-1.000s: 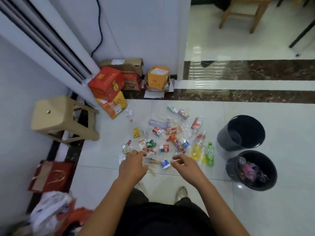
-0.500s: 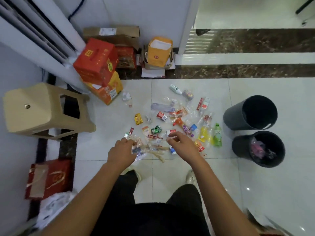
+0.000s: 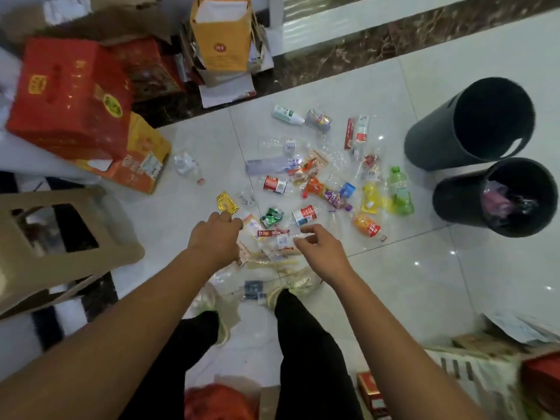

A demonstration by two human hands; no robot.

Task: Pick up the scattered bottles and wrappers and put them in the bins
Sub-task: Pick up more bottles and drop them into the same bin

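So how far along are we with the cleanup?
Early on. Done: the nearer bin holds a few pieces; the farther bin shows nothing inside. In hand: left hand and right hand are down at the closest wrappers; a grip is unclear. Left: most litter, such as the green bottle and yellow wrapper, lies on the floor.

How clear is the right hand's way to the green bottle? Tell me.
Probably yes: the right hand hovers nearby, only a flattened orange pouch lies between it and the green bottle, and nothing covers the bottle.
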